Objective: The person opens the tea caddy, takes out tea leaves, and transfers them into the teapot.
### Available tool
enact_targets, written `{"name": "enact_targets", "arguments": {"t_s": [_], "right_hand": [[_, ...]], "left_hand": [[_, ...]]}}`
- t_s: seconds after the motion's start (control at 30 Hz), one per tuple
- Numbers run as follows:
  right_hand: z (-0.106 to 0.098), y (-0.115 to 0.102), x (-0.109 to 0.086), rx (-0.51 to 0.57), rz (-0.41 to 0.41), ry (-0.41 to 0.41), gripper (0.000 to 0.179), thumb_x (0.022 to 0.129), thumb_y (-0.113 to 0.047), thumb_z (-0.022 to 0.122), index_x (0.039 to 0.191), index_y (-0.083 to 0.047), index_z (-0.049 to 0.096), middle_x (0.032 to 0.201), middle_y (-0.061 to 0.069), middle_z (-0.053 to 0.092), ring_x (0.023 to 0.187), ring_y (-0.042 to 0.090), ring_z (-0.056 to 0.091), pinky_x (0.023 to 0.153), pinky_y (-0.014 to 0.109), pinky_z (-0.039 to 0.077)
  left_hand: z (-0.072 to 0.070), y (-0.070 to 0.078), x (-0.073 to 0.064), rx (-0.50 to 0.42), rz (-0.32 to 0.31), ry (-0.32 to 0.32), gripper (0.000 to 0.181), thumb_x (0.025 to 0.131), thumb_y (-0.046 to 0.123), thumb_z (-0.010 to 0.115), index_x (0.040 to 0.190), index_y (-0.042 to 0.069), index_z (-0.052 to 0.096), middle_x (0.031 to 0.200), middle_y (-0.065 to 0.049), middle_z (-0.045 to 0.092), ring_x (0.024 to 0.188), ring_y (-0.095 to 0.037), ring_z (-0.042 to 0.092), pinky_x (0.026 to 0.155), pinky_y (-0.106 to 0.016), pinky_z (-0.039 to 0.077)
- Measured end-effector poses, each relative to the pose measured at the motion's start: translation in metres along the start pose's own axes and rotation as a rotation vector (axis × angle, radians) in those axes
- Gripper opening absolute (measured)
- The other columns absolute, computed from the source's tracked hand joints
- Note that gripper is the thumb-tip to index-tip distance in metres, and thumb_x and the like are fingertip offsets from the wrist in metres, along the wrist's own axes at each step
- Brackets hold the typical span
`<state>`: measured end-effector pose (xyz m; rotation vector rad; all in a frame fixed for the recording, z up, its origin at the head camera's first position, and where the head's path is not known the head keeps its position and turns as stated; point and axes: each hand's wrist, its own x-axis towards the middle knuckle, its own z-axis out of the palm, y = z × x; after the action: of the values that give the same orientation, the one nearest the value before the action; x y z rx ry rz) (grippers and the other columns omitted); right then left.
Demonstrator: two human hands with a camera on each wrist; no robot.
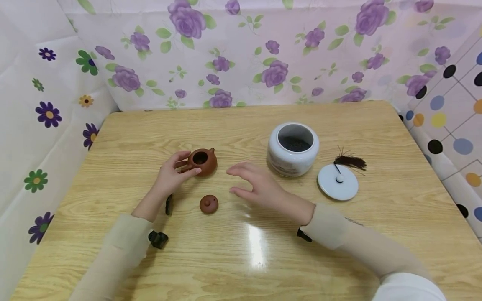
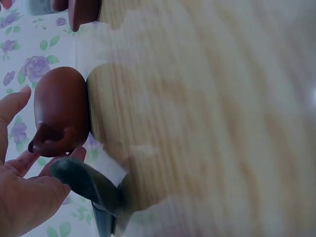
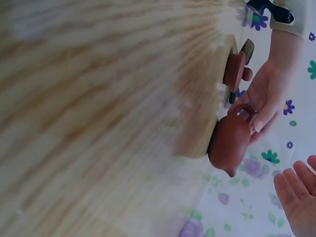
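Observation:
My left hand [image 1: 169, 173] is at the handle side of a small reddish-brown clay teapot [image 1: 209, 164], thumb and fingers spread around its handle. The teapot stands upright on the table with its mouth uncovered. Its round lid [image 1: 208, 204] with a knob lies nearer to me. To the right of the teapot, my right hand [image 1: 260, 184] hovers with nothing in it, thumb apart from the fingers. The left wrist view shows a loop handle [image 2: 57, 145] between the spread fingers, and a dark, curved scoop-like thing [image 2: 84, 180] close below that hand.
A white porcelain jar [image 1: 288, 161] with dark contents stands uncovered at the right. Beside it lies a white lid [image 1: 339, 184] with a dark tassel [image 1: 351, 161]. The wooden table [image 1: 233, 251] meets a flowered cloth [image 1: 241, 54] at the back.

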<state>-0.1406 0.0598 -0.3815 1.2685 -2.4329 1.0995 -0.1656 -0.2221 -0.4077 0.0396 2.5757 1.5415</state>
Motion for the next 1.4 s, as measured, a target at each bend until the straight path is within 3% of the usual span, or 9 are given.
{"name": "enact_targets", "arguments": {"t_s": [0.4, 0.9, 1.13, 1.4], "right_hand": [[0.016, 0.000, 0.010, 0.012, 0.030, -0.125, 0.036, 0.088, -0.018, 0.069, 0.120, -0.002, 0.062, 0.117, 0.009, 0.065, 0.113, 0.022, 0.059, 0.098, 0.034, 0.049], [0.038, -0.010, 0.027, -0.042, -0.004, -0.342, 0.032, 0.091, -0.020, 0.065, 0.118, -0.002, 0.064, 0.114, 0.008, 0.065, 0.108, 0.019, 0.060, 0.094, 0.031, 0.050], [0.049, -0.011, 0.032, -0.053, -0.003, -0.454, 0.031, 0.093, -0.023, 0.064, 0.117, -0.004, 0.064, 0.112, 0.007, 0.065, 0.103, 0.016, 0.060, 0.091, 0.027, 0.050], [0.057, -0.010, 0.035, -0.063, -0.026, -0.509, 0.021, 0.091, -0.020, 0.066, 0.108, -0.008, 0.068, 0.103, 0.004, 0.064, 0.096, 0.014, 0.059, 0.087, 0.024, 0.049]], "left_hand": [[0.003, -0.002, 0.001, 0.007, 0.013, 0.026, 0.062, 0.088, 0.019, 0.069, 0.141, 0.004, 0.041, 0.141, -0.020, 0.044, 0.127, -0.037, 0.046, 0.100, -0.047, 0.046], [0.003, -0.003, 0.001, -0.012, 0.010, 0.028, 0.058, 0.089, 0.019, 0.069, 0.139, 0.005, 0.043, 0.139, -0.019, 0.045, 0.125, -0.035, 0.048, 0.083, -0.014, 0.048], [0.002, 0.000, 0.000, -0.024, -0.003, 0.018, 0.059, 0.089, 0.020, 0.069, 0.139, 0.005, 0.043, 0.140, -0.018, 0.045, 0.126, -0.034, 0.048, 0.082, -0.010, 0.047], [0.001, -0.001, 0.000, -0.019, -0.013, 0.019, 0.059, 0.088, 0.021, 0.069, 0.139, 0.006, 0.044, 0.141, -0.017, 0.045, 0.126, -0.033, 0.047, 0.081, -0.011, 0.047]]}}
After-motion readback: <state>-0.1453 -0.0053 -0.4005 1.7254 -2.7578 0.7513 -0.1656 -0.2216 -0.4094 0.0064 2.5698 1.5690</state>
